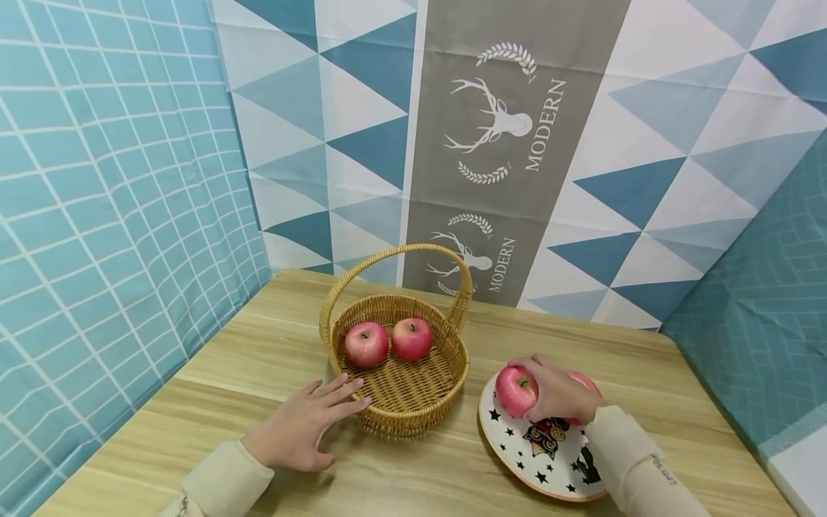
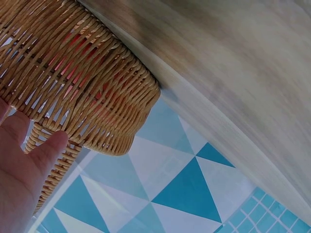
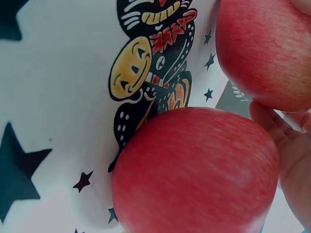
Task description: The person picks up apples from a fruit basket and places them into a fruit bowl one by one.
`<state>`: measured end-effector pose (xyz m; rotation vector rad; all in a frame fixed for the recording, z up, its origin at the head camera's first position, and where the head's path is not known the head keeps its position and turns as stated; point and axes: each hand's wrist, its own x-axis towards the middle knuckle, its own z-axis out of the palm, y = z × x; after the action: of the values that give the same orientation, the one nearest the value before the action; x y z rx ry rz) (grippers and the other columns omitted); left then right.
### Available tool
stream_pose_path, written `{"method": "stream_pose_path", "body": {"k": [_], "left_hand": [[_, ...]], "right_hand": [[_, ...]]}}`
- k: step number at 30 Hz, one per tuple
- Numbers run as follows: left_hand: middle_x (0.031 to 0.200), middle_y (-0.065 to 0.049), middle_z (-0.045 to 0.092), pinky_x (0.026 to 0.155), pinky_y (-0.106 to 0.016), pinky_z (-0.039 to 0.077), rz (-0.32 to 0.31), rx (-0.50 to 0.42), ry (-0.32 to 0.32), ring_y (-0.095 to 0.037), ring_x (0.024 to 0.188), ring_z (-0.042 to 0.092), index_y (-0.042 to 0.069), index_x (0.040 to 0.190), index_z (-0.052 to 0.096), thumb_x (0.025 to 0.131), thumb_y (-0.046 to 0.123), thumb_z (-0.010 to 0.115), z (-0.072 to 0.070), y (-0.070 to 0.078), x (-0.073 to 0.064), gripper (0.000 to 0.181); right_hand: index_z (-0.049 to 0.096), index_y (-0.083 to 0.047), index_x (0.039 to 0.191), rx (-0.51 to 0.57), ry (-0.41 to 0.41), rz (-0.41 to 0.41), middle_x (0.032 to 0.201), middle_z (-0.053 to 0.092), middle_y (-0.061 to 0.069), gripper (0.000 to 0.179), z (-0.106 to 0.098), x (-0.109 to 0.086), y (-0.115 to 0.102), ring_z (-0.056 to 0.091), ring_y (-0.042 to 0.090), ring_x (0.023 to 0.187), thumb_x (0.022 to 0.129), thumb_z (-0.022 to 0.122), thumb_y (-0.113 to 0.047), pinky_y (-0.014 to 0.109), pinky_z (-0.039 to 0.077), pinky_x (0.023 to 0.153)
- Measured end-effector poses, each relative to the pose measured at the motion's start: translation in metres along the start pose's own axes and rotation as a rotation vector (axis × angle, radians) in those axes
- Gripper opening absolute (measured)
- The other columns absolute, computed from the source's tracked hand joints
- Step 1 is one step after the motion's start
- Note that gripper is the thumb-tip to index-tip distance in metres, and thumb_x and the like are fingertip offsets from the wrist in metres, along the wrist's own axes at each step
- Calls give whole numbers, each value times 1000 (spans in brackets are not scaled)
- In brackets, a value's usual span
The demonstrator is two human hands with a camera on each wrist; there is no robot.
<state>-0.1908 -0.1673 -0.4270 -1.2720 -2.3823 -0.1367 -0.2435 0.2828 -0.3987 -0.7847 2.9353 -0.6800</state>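
My left hand point(image 1: 304, 425) rests its straight fingers on the near-left rim of a round wicker basket point(image 1: 413, 420). In the left wrist view, its fingertips lie against the woven wall. Inside the basket, toward the back, sit two red apples, a left apple point(image 1: 366, 345) and a right apple point(image 1: 412, 339). On the right, my right hand point(image 1: 561, 391) grips a red apple point(image 1: 516, 391) over a white plate point(image 1: 497, 431) printed with stars and cartoon figures. Another apple point(image 3: 194, 170) lies on the plate, partly hidden behind that hand in the head view.
The basket's tall arched handle point(image 1: 423, 248) rises over its back. Everything stands on a wooden table point(image 1: 413, 481). A patterned cloth point(image 1: 368, 179) hangs behind, blue gridded cloth point(image 1: 116, 201) covers the left side, and teal cloth point(image 1: 749, 316) the right.
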Motion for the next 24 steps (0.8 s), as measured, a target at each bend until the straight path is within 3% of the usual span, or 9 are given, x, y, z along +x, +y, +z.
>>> {"method": "stream_pose_path", "body": {"k": [13, 24], "left_hand": [[140, -16, 53, 83, -58, 50, -3, 2, -2, -40, 124, 53, 12, 133, 58, 52, 36, 87, -2, 2, 1, 90], [140, -16, 53, 82, -58, 51, -2, -3, 10, -40, 123, 53, 12, 133, 58, 51, 36, 88, -1, 2, 0, 90]], "right_hand": [[53, -5, 129, -44, -5, -55, 111, 50, 10, 79, -1, 4, -1, 53, 22, 94, 58, 85, -17, 40, 51, 76], [50, -1, 135, -4, -50, -10, 120, 50, 18, 81, -5, 4, -5, 55, 27, 98, 62, 83, -15, 45, 51, 80]]}}
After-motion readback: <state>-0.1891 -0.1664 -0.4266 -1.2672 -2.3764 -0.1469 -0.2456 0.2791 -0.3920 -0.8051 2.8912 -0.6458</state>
